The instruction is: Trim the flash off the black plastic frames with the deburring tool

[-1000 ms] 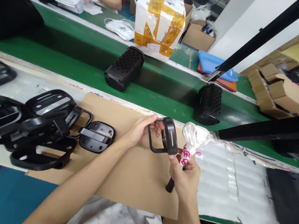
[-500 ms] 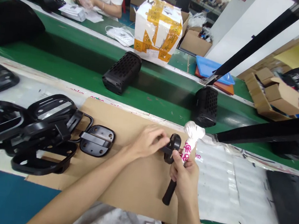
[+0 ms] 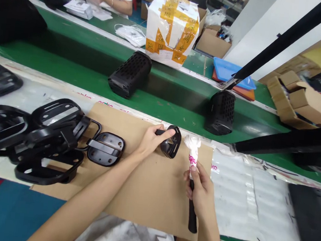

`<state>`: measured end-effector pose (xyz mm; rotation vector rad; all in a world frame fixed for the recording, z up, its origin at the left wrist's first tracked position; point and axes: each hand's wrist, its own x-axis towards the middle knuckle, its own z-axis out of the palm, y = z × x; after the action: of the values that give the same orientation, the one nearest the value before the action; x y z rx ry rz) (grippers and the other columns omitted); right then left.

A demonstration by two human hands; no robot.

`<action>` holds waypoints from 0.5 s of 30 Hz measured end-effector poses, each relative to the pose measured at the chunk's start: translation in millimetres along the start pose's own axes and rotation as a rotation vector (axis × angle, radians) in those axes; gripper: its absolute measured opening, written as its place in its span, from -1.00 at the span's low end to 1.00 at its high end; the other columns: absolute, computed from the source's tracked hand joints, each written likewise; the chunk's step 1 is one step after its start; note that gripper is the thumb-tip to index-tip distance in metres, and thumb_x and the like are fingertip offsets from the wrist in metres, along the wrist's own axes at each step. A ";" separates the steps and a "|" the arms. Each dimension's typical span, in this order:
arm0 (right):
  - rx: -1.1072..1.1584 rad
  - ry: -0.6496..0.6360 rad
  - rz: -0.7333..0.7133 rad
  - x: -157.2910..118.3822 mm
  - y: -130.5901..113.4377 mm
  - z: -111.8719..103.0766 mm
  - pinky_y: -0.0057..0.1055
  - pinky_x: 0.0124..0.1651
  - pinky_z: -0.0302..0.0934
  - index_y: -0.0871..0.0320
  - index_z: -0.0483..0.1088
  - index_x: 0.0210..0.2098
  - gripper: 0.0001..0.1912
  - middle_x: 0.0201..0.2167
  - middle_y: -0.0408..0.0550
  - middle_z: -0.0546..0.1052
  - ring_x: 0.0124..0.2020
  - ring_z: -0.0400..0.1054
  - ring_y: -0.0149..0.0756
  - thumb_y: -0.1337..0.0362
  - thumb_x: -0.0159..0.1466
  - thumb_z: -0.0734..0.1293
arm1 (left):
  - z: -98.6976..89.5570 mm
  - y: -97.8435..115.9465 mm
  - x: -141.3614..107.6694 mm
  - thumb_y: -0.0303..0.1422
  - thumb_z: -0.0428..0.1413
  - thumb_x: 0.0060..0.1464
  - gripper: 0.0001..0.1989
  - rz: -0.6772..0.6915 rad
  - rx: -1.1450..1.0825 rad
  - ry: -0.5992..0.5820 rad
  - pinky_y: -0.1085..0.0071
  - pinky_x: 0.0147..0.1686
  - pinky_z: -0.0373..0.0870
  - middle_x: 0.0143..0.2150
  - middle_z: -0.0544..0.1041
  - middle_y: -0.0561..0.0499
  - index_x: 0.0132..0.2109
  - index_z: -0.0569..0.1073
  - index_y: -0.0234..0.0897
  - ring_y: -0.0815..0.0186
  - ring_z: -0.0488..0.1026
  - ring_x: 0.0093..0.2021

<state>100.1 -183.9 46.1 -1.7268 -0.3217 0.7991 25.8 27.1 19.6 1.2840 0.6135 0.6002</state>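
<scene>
Brown cardboard [image 3: 147, 195] is lying in front of the seated worker, and I am reading the clock from its middle, with twelve pointing away from the worker. At one o'clock the left hand [image 3: 150, 140] is grasping a black bracket [image 3: 175, 146], its thumb pressing over the top. The bracket is sitting close to the sheet's far edge, though I cannot tell whether it is touching the cardboard. At three o'clock the right hand [image 3: 201, 183] is closing round a hammer [image 3: 192, 212], holding it near where the white wrapping is meeting the black handle. The hammer's wrapped head is pointing towards two, and the handle's tail is reaching close to the sheet's corner at four. A strip of cardboard is separating bracket from hammer, and a broader stretch is spreading below both hands towards six.

At ten a loose bracket [image 3: 105, 149] is lying on the sheet, just beside the left forearm. At nine a pile of brackets [image 3: 52, 136] is crowding over the sheet's left edge. Beyond the far edge, a green belt [image 3: 176, 99] is running across, bearing a black case [image 3: 131, 74] towards eleven. From the right edge a white mat [image 3: 235, 196] is stretching towards three.
</scene>
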 end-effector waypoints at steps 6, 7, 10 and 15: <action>-0.061 0.123 -0.063 -20.0 -5.7 -3.7 -0.52 -0.66 -0.08 0.12 0.45 -0.09 -0.53 -0.46 -0.17 0.41 -0.67 0.01 -0.52 -0.18 0.40 0.32 | -1.4 -0.4 -3.3 -0.03 0.18 0.14 -0.47 0.080 0.141 0.001 0.42 -0.41 0.02 -0.52 0.05 0.15 -0.50 0.06 -0.21 0.41 0.05 -0.46; -0.062 0.158 -0.079 -20.5 -4.3 -1.6 -0.52 -0.66 -0.08 0.12 0.44 -0.09 -0.53 -0.47 -0.18 0.40 -0.67 0.01 -0.51 -0.18 0.41 0.31 | -0.7 -0.9 -4.6 -0.04 0.16 0.15 -0.48 0.085 0.163 0.002 0.42 -0.41 0.01 -0.52 0.05 0.15 -0.50 0.06 -0.21 0.41 0.05 -0.46; -0.198 0.095 -0.069 -14.0 6.1 3.1 -0.50 -0.62 -0.01 0.12 0.47 -0.02 -0.49 -0.53 -0.21 0.32 -0.64 0.08 -0.45 -0.20 0.44 0.24 | 4.5 -1.5 -8.8 -0.05 0.16 0.14 -0.48 0.085 0.198 0.011 0.42 -0.44 -0.01 -0.53 0.05 0.14 -0.50 0.06 -0.21 0.42 0.05 -0.47; -0.385 -0.067 -0.013 -6.2 7.8 -4.5 -0.48 -0.58 0.01 0.12 0.45 0.20 -0.41 -0.55 -0.22 0.27 -0.59 0.10 -0.40 -0.19 0.45 0.25 | 11.2 1.3 -13.0 -0.08 0.18 0.12 -0.49 0.099 0.212 0.021 0.42 -0.47 -0.03 -0.54 0.06 0.14 -0.51 0.06 -0.22 0.43 0.02 -0.49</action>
<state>97.1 -193.4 41.4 -2.0549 -0.5599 0.8249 24.6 10.5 23.9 1.5152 0.6462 0.6435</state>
